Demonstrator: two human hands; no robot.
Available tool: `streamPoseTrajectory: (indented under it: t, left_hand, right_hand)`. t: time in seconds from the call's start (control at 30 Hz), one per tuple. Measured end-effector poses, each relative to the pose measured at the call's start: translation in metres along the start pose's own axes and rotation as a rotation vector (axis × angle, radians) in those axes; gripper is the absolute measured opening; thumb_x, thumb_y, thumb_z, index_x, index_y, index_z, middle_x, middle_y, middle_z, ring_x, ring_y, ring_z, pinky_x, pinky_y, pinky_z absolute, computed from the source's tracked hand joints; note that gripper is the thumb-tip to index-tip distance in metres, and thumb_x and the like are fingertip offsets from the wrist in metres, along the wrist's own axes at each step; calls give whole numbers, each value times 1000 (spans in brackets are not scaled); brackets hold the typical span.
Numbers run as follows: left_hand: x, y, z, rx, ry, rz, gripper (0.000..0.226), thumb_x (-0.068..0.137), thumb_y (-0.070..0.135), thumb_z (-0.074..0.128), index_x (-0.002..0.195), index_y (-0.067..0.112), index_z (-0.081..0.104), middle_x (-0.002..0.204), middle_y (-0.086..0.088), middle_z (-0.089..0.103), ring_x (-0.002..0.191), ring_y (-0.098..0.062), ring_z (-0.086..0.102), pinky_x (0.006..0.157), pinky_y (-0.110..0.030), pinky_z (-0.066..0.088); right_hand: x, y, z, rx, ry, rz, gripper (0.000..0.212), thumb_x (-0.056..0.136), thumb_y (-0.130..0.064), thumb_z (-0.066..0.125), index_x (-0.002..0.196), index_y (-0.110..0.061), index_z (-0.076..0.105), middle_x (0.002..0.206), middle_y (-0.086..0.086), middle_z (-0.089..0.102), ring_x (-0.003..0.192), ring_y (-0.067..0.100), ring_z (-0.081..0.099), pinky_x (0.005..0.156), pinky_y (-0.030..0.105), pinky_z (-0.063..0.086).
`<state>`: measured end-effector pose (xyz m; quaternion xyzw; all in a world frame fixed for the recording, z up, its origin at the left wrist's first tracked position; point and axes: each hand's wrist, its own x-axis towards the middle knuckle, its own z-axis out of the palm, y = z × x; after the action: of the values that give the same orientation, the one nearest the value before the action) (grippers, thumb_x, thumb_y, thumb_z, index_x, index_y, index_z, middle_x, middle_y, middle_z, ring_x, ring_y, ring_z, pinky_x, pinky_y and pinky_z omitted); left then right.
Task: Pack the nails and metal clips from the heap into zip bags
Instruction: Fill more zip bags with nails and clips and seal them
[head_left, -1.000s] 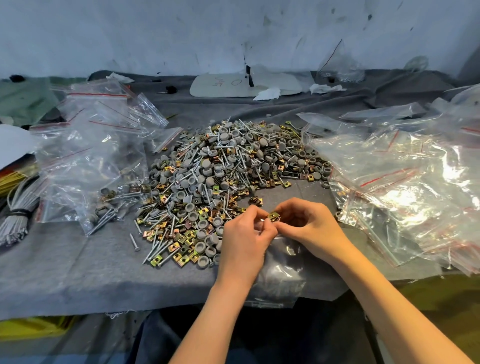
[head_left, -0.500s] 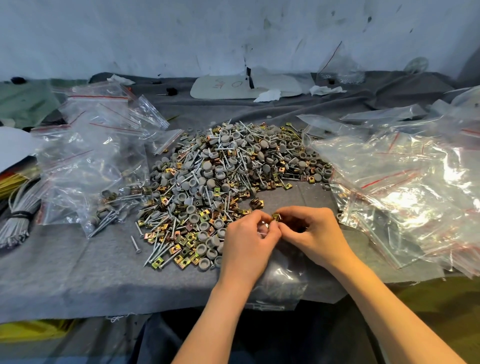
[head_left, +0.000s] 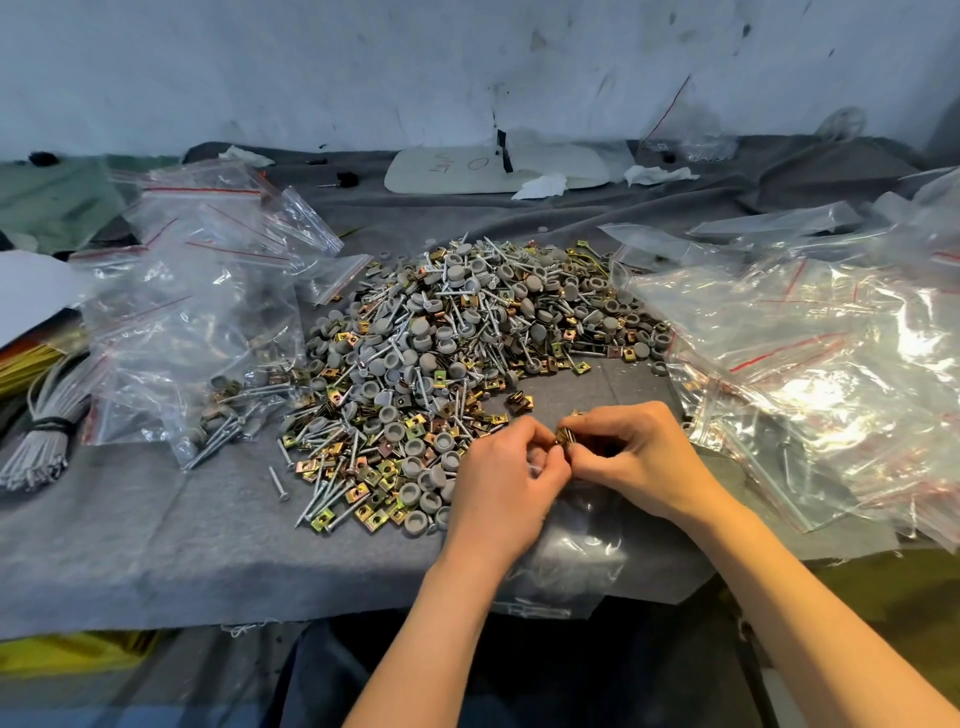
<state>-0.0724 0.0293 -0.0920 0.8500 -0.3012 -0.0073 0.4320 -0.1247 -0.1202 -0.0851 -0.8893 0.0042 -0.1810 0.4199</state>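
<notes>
A heap (head_left: 457, 343) of silver nails, grey round caps and brass-coloured metal clips covers the middle of the grey cloth. Just in front of it my left hand (head_left: 506, 480) and my right hand (head_left: 631, 457) meet fingertip to fingertip. My right hand pinches a few metal clips (head_left: 563, 435) at the mouth of a clear zip bag (head_left: 571, 551). My left hand pinches that bag's top edge. The bag lies under both hands and hangs over the table's front edge. A small clump of clips (head_left: 519, 401) sits alone just beyond my fingers.
Filled and empty zip bags pile at the left (head_left: 197, 312) and a bigger pile lies at the right (head_left: 821, 364). A bundle of grey cable ties (head_left: 41, 431) lies at the far left. A white board (head_left: 467, 166) and paper scraps rest at the back.
Both hands have stayed together at the bag's mouth and shifted slightly forward; the clips remain pinched in my right fingers. The heap has not changed.
</notes>
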Motion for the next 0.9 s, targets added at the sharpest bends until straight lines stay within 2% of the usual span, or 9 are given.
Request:
streamPoseTrajectory:
  t: [0.17,0.27,0.33,0.47,0.57,0.67,0.73,0.8,0.9]
  left_hand:
    - [-1,0,0,-2,-8,33,5,89,20,63,89,16,66,77,4,66,71,-12,59,69,-36,50]
    - [-1,0,2,26,-14,66,6,89,20,62,88,15,65,75,5,63,69,-12,57,69,-35,49]
    - [-1,0,1,27,-19,76,6,89,19,62,87,15,65,74,5,62,69,-12,56,68,-34,48]
    - [0,-1,0,3,-3,69,5,89,17,63,87,14,66,72,4,62,66,-12,55,64,-29,45]
    - [-1,0,0,-3,11,62,6,89,19,63,89,15,67,75,2,65,66,-11,56,62,-25,42]
    - [-1,-1,1,-6,6,47,7,90,21,62,91,16,67,78,2,66,68,-11,58,61,-22,41]
    - [0,-1,0,-13,4,48,8,92,22,61,93,17,67,79,3,67,68,-9,58,60,-18,41]
    - [0,-1,0,-28,-9,50,9,93,22,59,93,16,66,80,4,67,67,-7,58,60,-17,43]
    - [0,-1,1,-43,-20,24,11,93,24,57,90,17,64,77,4,67,66,-9,59,63,-30,49]
  right_hand:
    - [1,1,-4,125,-43,96,25,77,1,69,85,-22,78,73,2,73,68,7,61,65,30,51]
    - [6,0,-10,167,-106,175,39,78,-1,70,75,-40,74,71,-10,73,64,-5,60,62,15,49]
    - [10,0,-14,167,-166,207,42,79,-2,69,69,-43,74,72,-8,73,63,-5,60,62,11,47]
    - [14,-1,-17,173,-258,212,22,83,-4,66,73,-22,74,66,5,68,61,4,55,60,20,43]
    - [11,-1,-17,277,-239,194,5,84,-13,71,83,-18,73,72,0,71,65,3,62,61,14,46]
    - [8,-2,-16,304,-213,172,18,73,-32,72,86,-18,73,76,-4,72,69,2,64,65,15,48]
    - [8,-2,-15,342,-204,165,22,73,-29,71,90,-14,73,78,0,72,70,4,64,67,17,50]
    - [8,-2,-12,382,-200,157,16,79,-20,69,92,-10,72,74,0,71,67,4,62,65,16,48]
    - [7,0,-8,400,-181,168,7,86,-8,65,90,-8,71,68,-1,67,62,4,59,62,14,46]
